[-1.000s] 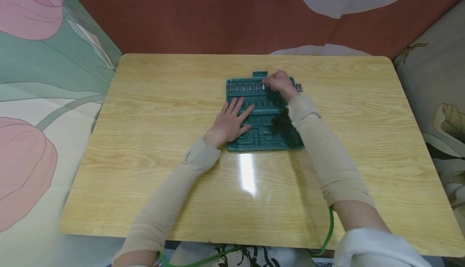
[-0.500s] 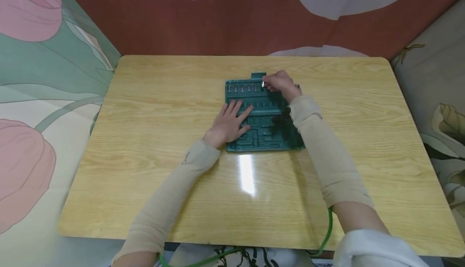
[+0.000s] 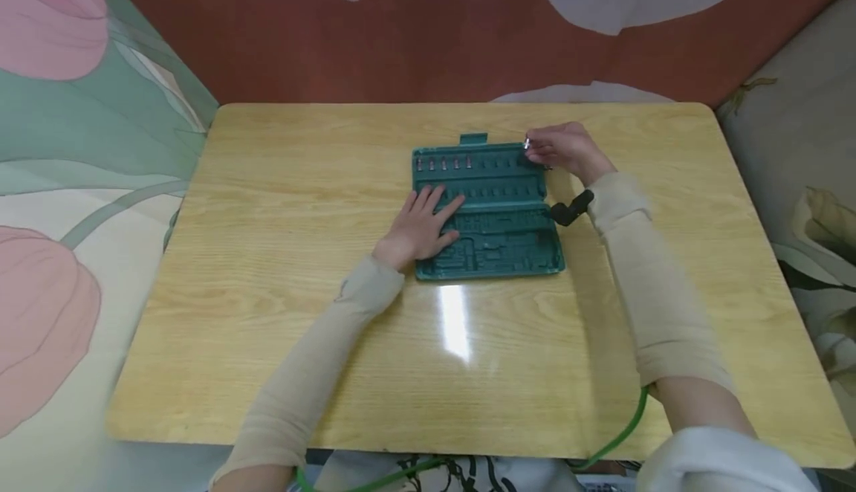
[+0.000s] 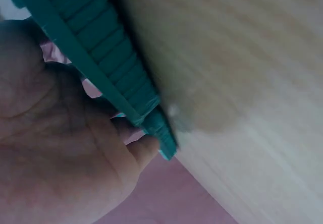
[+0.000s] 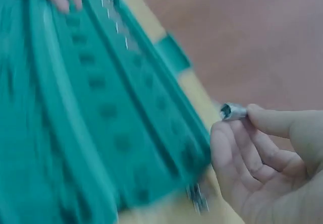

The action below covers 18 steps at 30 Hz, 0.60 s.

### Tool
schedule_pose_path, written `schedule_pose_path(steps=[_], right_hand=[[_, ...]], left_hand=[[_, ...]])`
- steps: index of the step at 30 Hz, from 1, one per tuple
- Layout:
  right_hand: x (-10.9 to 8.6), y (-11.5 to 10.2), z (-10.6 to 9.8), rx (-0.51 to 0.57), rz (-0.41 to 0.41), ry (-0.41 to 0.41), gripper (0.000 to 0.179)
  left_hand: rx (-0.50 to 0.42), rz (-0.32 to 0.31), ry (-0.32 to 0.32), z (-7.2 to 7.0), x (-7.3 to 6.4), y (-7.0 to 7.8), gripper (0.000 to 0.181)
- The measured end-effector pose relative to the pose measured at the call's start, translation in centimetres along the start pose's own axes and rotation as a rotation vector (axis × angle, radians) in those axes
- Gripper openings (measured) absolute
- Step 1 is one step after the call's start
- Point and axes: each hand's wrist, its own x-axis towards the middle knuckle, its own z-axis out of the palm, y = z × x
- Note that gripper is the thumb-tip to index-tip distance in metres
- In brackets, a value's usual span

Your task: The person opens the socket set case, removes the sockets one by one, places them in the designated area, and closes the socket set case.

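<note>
A green tool case (image 3: 508, 243) lies opened flat on the table, its moulded slots facing up. Several small metal sockets (image 3: 443, 164) stand in a row at the left of its far half. My left hand (image 3: 416, 230) rests on the case's left side with fingers spread. Between thumb and fingertips, my right hand (image 3: 568, 149) pinches a silver socket (image 5: 233, 111) above the case's far right corner. More metal sockets (image 5: 198, 198) lie beside the case near that corner, mostly hidden by the right hand in the head view.
The wooden table (image 3: 281, 180) extends around the case on every side. A black wrist camera (image 3: 571, 208) hangs under the right wrist. A green cable (image 3: 618, 432) runs from the right sleeve near the table's front edge.
My right hand has lifted the socket out of the case's far row and carried it right, to the far right corner. The left hand stays in place on the case.
</note>
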Motion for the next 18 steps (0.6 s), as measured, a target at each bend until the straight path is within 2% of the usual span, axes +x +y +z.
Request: schedule_pose_path(steps=[3, 6, 9, 12, 18], right_hand=[[-0.9, 0.1, -2.4, -0.092, -0.011, 0.053, 0.029], [-1.2, 0.6, -3.6, -0.167, -0.013, 0.103, 0.037], [-1.3, 1.0, -4.3, -0.190, 0.009, 0.152, 0.025], [-1.0, 1.2, -4.4, -0.201, 0.030, 0.178, 0.009], [0.1, 1.1, -3.3, -0.257, 0.037, 0.223, 0.012]], left_hand=[[-0.008, 0.005, -0.008, -0.2, 0.6, 0.2, 0.065], [-0.017, 0.008, -0.014, -0.2, 0.5, 0.0, 0.066], [-0.027, 0.022, -0.002, -0.1, 0.1, -0.1, 0.067], [-0.029, 0.022, 0.016, 0.0, -0.3, -0.2, 0.067], [-0.020, -0.011, 0.050, 0.2, -0.8, -0.7, 0.067]])
